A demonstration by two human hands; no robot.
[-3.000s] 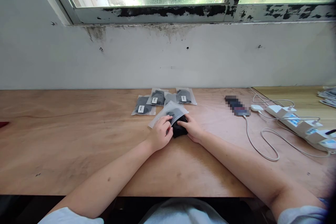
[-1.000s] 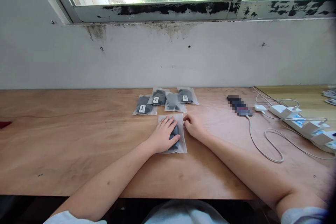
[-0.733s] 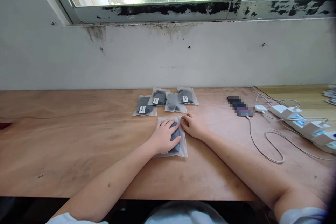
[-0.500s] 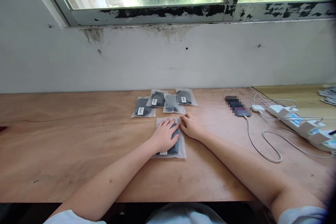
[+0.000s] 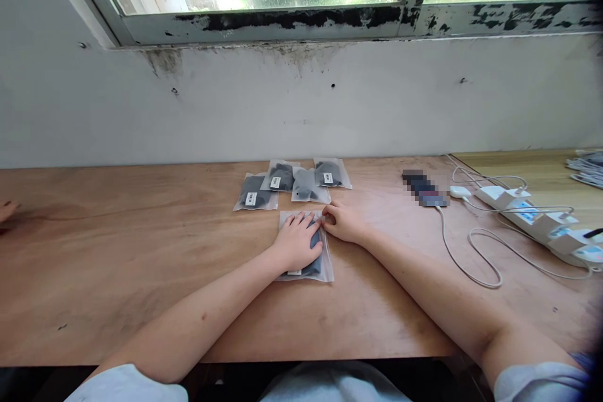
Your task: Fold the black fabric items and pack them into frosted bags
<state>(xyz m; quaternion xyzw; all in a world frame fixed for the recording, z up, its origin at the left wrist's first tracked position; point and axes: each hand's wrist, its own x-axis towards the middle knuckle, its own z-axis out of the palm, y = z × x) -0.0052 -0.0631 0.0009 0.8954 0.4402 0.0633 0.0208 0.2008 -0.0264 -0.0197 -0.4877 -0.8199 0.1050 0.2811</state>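
A frosted plastic bag (image 5: 328,270) with something dark folded inside lies flat on the table in front of me. My left hand (image 5: 298,242) presses on top of it, palm down and fingers spread, covering most of the bag and part of its white label. At the bag's upper right corner, my right hand (image 5: 343,222) has its thumb and forefinger pinched together on the edge. Just beyond are several smaller frosted bags with dark contents, among them a left one (image 5: 257,191) and a right one (image 5: 331,173), partly overlapping.
Another person's hand (image 5: 8,210) shows at the left edge of the table. To the right lie a pixelated phone-like item (image 5: 433,198) on a white cable (image 5: 450,257) and a white power strip (image 5: 541,226) with plugged-in chargers. The wall and window stand behind.
The other person's hand has come into view at the far left, where a red edge showed before. My right fingers have curled slightly more at the bag's corner; my left hand stays in place.
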